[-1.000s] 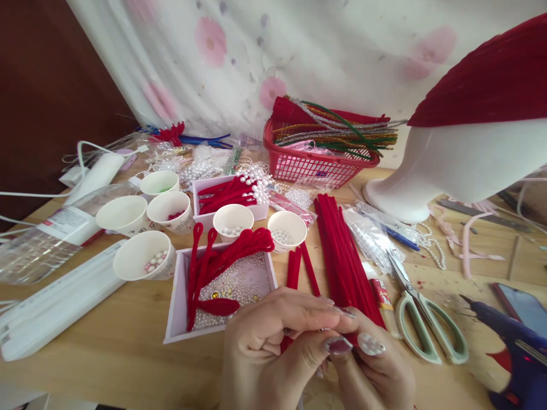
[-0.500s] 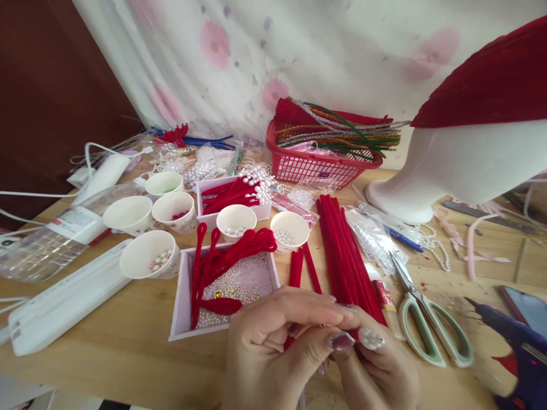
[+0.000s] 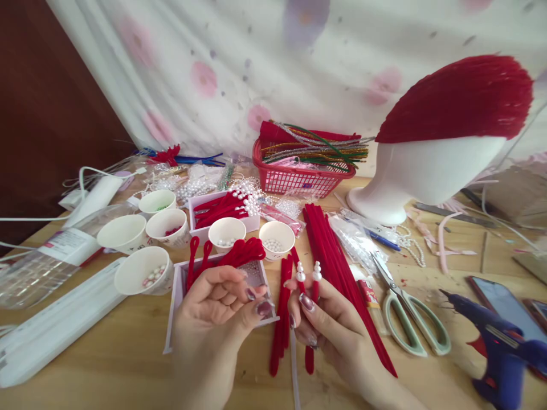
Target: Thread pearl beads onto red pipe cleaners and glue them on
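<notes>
My right hand [image 3: 327,319] grips two short red pipe-cleaner stems topped with white pearls [image 3: 308,274], held upright near the front of the wooden table. My left hand [image 3: 217,310] hovers over the near white tray [image 3: 176,307] of small beads and red looped stems, its fingers curled and thumb pressed to fingertips; whether it holds a bead I cannot make out. A long bundle of red pipe cleaners [image 3: 337,267] lies just right of my hands. More short red stems [image 3: 280,319] lie between my hands.
Several paper cups [image 3: 143,270] with beads stand at the left. Scissors [image 3: 405,313], a glue tube [image 3: 368,294], a blue glue gun [image 3: 499,347] and a phone [image 3: 504,307] lie at the right. A red basket [image 3: 294,176] and a mannequin head with red cap [image 3: 431,148] stand behind.
My hands, joined low over one piece before, have separated. The right one now lifts two pearl-tipped stems; the left has moved over the bead tray. The view tilted upward.
</notes>
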`<state>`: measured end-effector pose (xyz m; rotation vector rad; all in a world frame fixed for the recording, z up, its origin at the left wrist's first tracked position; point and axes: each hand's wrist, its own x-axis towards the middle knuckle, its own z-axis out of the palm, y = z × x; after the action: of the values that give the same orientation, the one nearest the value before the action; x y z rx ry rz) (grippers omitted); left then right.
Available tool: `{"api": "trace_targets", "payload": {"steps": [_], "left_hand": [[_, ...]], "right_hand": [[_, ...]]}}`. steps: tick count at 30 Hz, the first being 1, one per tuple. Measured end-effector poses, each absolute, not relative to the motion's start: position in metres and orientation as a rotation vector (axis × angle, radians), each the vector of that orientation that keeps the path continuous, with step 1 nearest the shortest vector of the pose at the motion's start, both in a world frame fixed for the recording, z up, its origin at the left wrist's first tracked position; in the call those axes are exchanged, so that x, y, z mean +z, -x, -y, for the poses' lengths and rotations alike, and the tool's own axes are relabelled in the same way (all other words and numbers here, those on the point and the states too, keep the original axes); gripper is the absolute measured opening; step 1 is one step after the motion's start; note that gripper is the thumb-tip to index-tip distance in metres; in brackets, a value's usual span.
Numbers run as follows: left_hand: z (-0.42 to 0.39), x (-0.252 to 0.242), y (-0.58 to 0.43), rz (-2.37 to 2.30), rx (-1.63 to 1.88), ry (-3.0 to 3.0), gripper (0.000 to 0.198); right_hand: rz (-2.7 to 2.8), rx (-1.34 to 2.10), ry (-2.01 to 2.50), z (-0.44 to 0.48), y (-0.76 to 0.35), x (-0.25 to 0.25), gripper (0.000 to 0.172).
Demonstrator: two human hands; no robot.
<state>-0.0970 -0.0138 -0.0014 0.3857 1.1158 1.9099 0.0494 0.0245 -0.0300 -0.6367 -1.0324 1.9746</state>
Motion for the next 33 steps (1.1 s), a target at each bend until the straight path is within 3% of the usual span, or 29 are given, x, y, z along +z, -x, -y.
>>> {"api": "trace_targets", "payload": {"steps": [6, 8, 11, 14, 23, 28, 33], "left_hand": [[0.026, -0.001, 0.107, -1.329, 1.936, -0.539, 0.025], [0.026, -0.004, 0.108, -1.399, 1.843, -0.608, 0.021], [0.020, -0.007, 0.107, -1.305, 1.611, -0.879, 0.030], [0.016, -0.007, 0.103, -1.265, 1.476, -1.258, 0.013], [0.026, -0.003, 0.121, -1.656, 1.122, -2.236, 0.033], [0.036, 0.000, 0.141, -1.573, 1.617, -2.134, 0.022], [0.051, -0.001, 0.168, -1.696, 2.115, -1.611, 0.018]], "right_hand": [[1.150, 2.021, 0.587, -0.024, -0.050, -0.025, 0.024], [1.196, 2.026, 0.583, -0.023, -0.051, -0.026, 0.026], [1.284, 2.012, 0.598, -0.022, -0.052, -0.027, 0.028], [1.399, 1.958, 0.641, -0.021, -0.054, -0.026, 0.030], [1.729, 1.937, 0.692, -0.027, -0.054, -0.024, 0.032], [1.623, 1.947, 0.732, -0.031, -0.048, -0.020, 0.036], [1.479, 1.919, 0.767, -0.037, -0.047, -0.014, 0.029]]}}
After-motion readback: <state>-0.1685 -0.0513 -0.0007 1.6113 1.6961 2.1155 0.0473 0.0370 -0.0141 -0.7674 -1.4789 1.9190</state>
